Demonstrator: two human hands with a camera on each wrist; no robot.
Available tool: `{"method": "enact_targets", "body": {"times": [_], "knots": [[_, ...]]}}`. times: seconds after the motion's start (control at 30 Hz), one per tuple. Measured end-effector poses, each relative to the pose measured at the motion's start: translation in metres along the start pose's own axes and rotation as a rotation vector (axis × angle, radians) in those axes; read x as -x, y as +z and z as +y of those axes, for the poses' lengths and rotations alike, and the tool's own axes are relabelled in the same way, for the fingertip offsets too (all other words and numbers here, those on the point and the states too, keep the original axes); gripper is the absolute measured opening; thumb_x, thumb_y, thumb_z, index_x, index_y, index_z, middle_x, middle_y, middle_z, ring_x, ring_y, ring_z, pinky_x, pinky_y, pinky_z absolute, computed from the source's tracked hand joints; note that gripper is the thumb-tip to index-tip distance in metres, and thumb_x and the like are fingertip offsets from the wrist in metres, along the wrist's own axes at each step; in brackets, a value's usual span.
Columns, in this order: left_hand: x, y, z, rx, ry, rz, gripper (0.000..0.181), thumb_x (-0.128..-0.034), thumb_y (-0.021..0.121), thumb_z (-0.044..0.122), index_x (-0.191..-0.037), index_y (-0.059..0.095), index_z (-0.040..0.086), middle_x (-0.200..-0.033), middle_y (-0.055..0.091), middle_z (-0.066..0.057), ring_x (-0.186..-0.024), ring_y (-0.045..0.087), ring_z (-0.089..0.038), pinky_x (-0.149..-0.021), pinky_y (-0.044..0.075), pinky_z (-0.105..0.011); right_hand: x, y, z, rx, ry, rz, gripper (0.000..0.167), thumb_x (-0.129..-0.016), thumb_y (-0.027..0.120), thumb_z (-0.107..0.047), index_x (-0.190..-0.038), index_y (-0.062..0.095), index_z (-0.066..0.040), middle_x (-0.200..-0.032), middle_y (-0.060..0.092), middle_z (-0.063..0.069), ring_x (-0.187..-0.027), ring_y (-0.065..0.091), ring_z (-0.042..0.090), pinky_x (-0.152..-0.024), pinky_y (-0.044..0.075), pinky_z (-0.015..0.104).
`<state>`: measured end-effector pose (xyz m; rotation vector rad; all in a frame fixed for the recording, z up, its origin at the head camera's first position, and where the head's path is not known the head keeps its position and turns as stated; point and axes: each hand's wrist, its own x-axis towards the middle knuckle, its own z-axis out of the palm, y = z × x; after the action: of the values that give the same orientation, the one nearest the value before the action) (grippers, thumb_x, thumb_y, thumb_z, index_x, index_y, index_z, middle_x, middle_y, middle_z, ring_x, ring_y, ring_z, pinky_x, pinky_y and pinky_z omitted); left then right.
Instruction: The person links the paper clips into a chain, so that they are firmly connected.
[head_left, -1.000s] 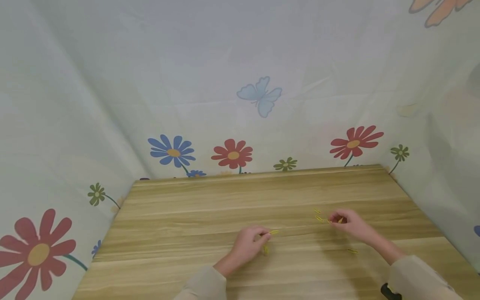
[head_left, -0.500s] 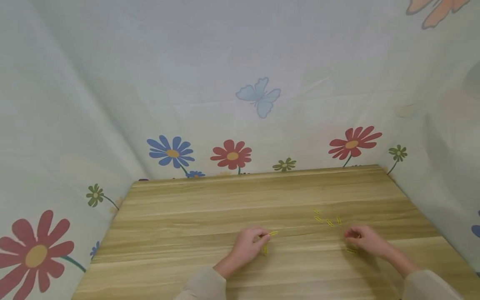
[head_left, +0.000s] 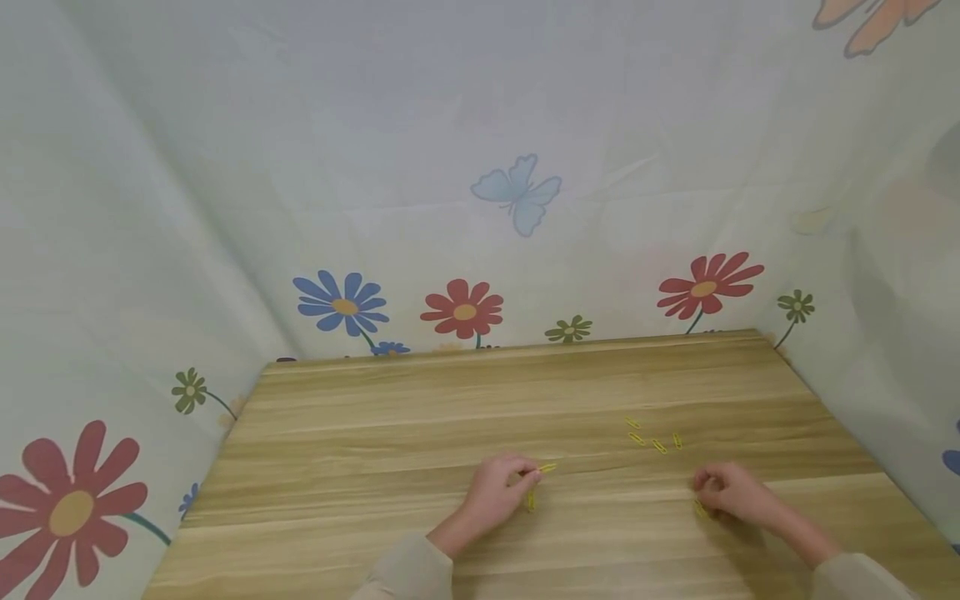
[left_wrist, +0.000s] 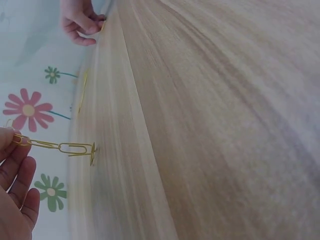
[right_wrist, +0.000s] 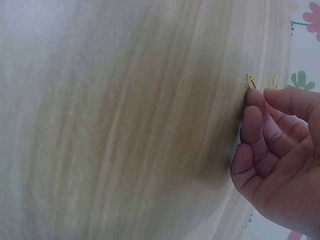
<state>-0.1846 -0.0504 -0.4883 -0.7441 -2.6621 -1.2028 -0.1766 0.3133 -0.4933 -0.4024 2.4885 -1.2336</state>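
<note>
My left hand [head_left: 498,492] pinches a short chain of linked yellow paper clips [left_wrist: 75,148] between thumb and index finger. The chain hangs from the fingertips, and its lower end meets the wooden table in the left wrist view. Over to the right, my right hand [head_left: 738,493] is low over the table, with thumb and forefinger at a single yellow paper clip [head_left: 701,509]. That clip [right_wrist: 251,81] sticks out past the fingertips in the right wrist view, its other end hidden by them.
Several loose yellow paper clips [head_left: 658,447] lie on the wooden table [head_left: 420,400] between and beyond the hands. Behind the table and along both sides hangs a pale cloth [head_left: 375,167] printed with flowers and butterflies.
My right hand has moved right and toward the near edge, leaving a clip beside the loose ones. The clip now at its fingertips has turned. My left hand has barely moved.
</note>
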Motion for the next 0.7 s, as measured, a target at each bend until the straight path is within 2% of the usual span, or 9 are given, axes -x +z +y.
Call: {"method": "enact_targets", "body": {"times": [0.17,0.33,0.47,0.7], "knots": [[0.0002,-0.0011,0.0018,0.006,-0.017,-0.009,0.016,-0.0851,0.057,0.024,-0.086,0.068,0.013,-0.085,0.067,0.003,-0.082,0.060,-0.008,-0.075,0.047,-0.024,0.0023,0.0041,-0.0020,0.084,-0.056,0.001,0.020,-0.073,0.058,-0.001,-0.093,0.058,0.005,-0.059,0.054,0.000,-0.050,0.045,0.000,-0.045,0.040,0.021],[-0.0001,-0.0016,0.0027,-0.005,-0.021,-0.011,0.018,-0.0852,0.057,0.025,-0.087,0.068,0.011,-0.085,0.067,0.002,-0.083,0.061,-0.009,-0.075,0.047,-0.025,0.0051,0.0064,-0.0034,0.268,-0.100,0.071,0.018,-0.072,0.063,-0.005,-0.090,0.061,-0.003,-0.064,0.051,-0.005,-0.056,0.040,-0.003,-0.049,0.036,0.020],[-0.0003,-0.0015,0.0032,-0.013,-0.017,-0.010,0.017,-0.0850,0.057,0.024,-0.086,0.068,0.011,-0.084,0.068,0.001,-0.082,0.061,-0.010,-0.075,0.048,-0.025,0.0057,0.0077,-0.0010,0.367,-0.119,0.113,0.015,-0.073,0.064,-0.007,-0.088,0.064,-0.006,-0.067,0.053,-0.009,-0.059,0.040,-0.005,-0.051,0.036,0.020],[-0.0002,-0.0015,0.0041,-0.014,-0.001,-0.001,0.015,-0.0841,0.058,0.023,-0.083,0.069,0.011,-0.082,0.068,0.002,-0.080,0.061,-0.009,-0.074,0.047,-0.024,0.0070,0.0101,0.0019,0.446,-0.180,0.151,0.013,-0.071,0.066,-0.006,-0.085,0.067,-0.007,-0.074,0.062,-0.005,-0.063,0.043,-0.007,-0.054,0.040,0.020]]}}
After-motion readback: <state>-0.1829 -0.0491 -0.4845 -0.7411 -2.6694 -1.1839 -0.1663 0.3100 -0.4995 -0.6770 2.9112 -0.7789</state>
